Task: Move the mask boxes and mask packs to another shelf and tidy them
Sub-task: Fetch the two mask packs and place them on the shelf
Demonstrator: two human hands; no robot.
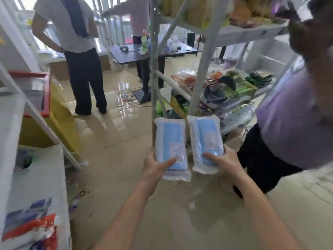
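Pack labels [175, 150] too blurry to read, top shelf goods [252, 13] blurred, cut off.

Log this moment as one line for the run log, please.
stage: carrying | left hand: grips left mask pack | right hand: grips right mask pack | packs: upright, side by side, over floor | shelved: no

Stockroom-like shop space: metal shelving racks [203, 56] with packaged goods [239, 85], tiled floor [115, 134].
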